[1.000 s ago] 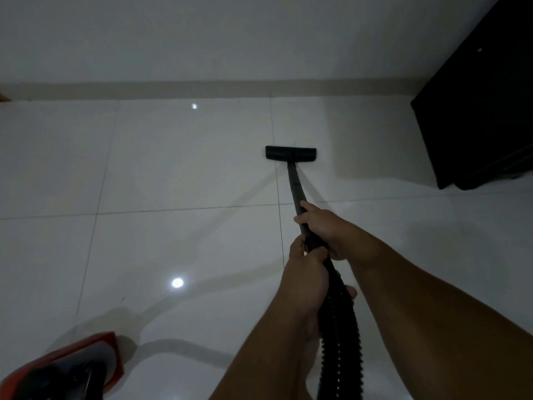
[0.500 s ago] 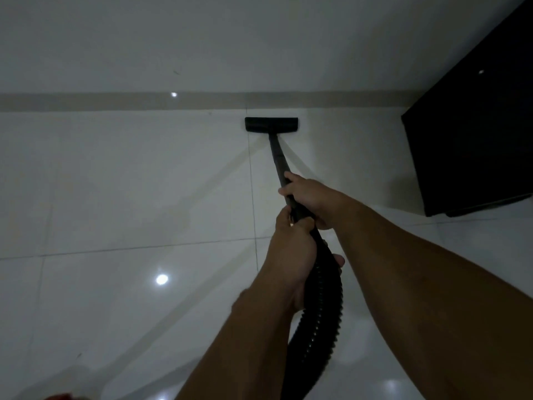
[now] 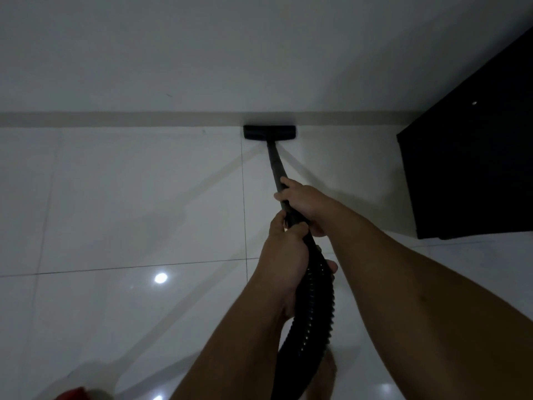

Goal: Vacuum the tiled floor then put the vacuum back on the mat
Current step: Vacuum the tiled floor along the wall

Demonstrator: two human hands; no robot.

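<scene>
The black vacuum floor head [image 3: 269, 132] lies on the glossy white tiled floor [image 3: 129, 197], right against the skirting at the wall's foot. Its black wand [image 3: 275, 163] runs back toward me. My right hand [image 3: 305, 202] grips the wand higher up, fingers curled round it. My left hand [image 3: 284, 249] grips just behind, where the wand meets the ribbed black hose [image 3: 314, 310]. The hose drops between my forearms to the bottom edge. A red corner of the vacuum body [image 3: 76, 393] shows at the bottom left. No mat is in view.
A white wall [image 3: 202, 53] with a beige skirting strip [image 3: 115, 119] bounds the floor ahead. A tall black cabinet [image 3: 473, 157] stands at the right, close to the wall. Ceiling lights reflect off the tiles.
Both hands have pushed the wand forward, and the floor head has slid from mid-tile up to the skirting. The red vacuum body has dropped mostly out of view at the bottom left.
</scene>
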